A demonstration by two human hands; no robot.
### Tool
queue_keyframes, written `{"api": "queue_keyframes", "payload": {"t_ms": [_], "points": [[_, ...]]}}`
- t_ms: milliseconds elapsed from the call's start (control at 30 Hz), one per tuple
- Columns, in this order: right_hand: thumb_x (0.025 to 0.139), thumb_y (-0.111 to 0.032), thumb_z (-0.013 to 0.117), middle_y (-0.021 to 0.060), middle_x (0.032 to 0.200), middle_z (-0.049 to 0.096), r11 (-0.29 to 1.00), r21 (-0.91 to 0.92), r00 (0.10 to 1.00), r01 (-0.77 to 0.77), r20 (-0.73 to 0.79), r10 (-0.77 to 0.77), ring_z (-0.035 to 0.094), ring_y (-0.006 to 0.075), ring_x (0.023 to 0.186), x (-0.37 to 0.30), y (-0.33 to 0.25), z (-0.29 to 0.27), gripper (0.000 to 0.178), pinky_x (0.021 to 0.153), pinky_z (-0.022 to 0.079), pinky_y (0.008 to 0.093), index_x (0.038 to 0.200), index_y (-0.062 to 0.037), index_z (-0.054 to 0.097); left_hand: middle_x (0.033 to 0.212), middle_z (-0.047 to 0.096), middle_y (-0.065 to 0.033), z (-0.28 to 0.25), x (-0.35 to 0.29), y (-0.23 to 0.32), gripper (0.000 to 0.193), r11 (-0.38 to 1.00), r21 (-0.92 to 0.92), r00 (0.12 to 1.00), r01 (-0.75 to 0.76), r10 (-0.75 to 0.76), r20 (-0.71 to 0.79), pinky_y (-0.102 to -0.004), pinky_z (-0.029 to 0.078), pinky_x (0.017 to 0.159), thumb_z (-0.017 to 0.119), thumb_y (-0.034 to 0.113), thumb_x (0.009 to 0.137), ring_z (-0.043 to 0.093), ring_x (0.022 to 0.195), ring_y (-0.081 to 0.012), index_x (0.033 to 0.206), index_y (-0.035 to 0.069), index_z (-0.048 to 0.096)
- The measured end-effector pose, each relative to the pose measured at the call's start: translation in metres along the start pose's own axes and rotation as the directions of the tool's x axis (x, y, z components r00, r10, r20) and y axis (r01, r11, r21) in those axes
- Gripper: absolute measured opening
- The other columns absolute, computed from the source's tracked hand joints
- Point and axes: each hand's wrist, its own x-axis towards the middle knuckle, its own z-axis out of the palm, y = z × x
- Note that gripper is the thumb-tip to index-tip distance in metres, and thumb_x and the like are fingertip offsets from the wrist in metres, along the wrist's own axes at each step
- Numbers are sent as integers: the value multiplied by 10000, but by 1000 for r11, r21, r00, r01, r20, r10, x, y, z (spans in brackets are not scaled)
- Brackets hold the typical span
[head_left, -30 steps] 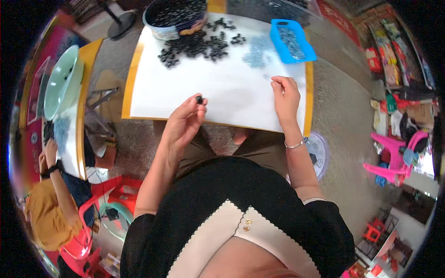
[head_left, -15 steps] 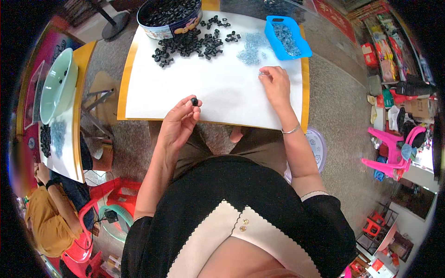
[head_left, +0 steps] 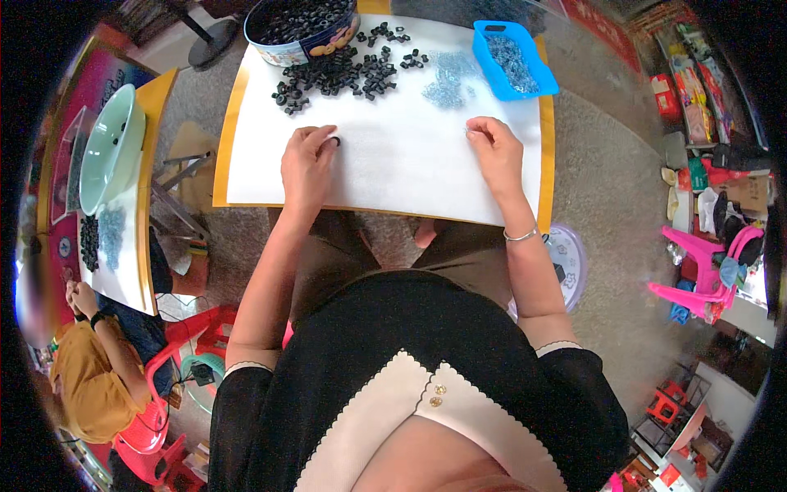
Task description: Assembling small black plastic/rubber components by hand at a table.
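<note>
My left hand [head_left: 308, 164] is over the left part of the white-topped table [head_left: 393, 164], its fingers closed on a small round black plastic part [head_left: 335, 141] that shows at the fingertips. Across from it, my right hand [head_left: 498, 156] pinches thumb against forefinger; a tiny pale bit seems to show there, too small to name. Beyond the left hand lies a heap of black plastic parts [head_left: 324, 78], in front of a round printed tin [head_left: 283, 56] full of the same. Loose clear bluish pieces [head_left: 449, 82] are scattered beyond my right hand, next to a blue plastic tray [head_left: 543, 84] holding more.
Left of me, a co-worker in a mustard top [head_left: 98, 381] sits at another table with a pale green basin [head_left: 98, 168] on it. A lilac basin [head_left: 570, 262] is on the floor by my right knee. Farther right are a pink plastic chair [head_left: 697, 262] and loaded shelves.
My left hand has moved away from me over the table and turned palm down, still with the black part. The right hand has shifted slightly, still pinching.
</note>
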Motion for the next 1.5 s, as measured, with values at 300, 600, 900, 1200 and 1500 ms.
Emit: {"api": "queue_keyframes", "payload": {"t_ms": [300,600,900,1200,1500], "points": [[813,-25,612,15,870,634,881,378,958,-286,131,254,552,66,776,-8,-17,-5,158,725,451,203,967,2,638,935,630,-133,49,0,61,248,942,-311,971,-125,180,155,-278,494,627,623,143,831,609,714,-185,1033,-1,625],[823,-27,602,6,852,618,879,414,971,-237,114,208,533,61,782,-22,-32,1,146,702,442,214,968,-15,609,802,625,-58,88,3,73,224,704,-576,843,415,-61,534,-236,470,611,600,132,872,556,655,-103,1016,-36,630],[760,-2,570,109,874,594,966,-171,979,196,-27,-203,548,254,876,-15,-15,8,158,717,468,354,905,-45,613,901,617,-75,80,2,65,229,358,-672,734,649,-63,676,-221,483,618,556,108,903,563,688,-109,1054,-57,600],[814,-57,602,95,836,583,988,144,988,64,-147,-43,553,176,704,-23,-32,4,103,643,455,283,906,-14,622,737,605,-25,79,-6,72,168,654,-609,846,450,-92,525,-208,469,581,598,67,854,542,614,-76,989,-28,629],[827,-163,606,124,735,565,992,127,1000,11,21,-14,550,273,695,-26,-36,6,158,619,445,359,775,-15,584,701,598,-16,83,-15,77,148,783,-557,916,277,-40,399,-214,444,540,615,92,848,524,572,-73,941,-19,644]]}}
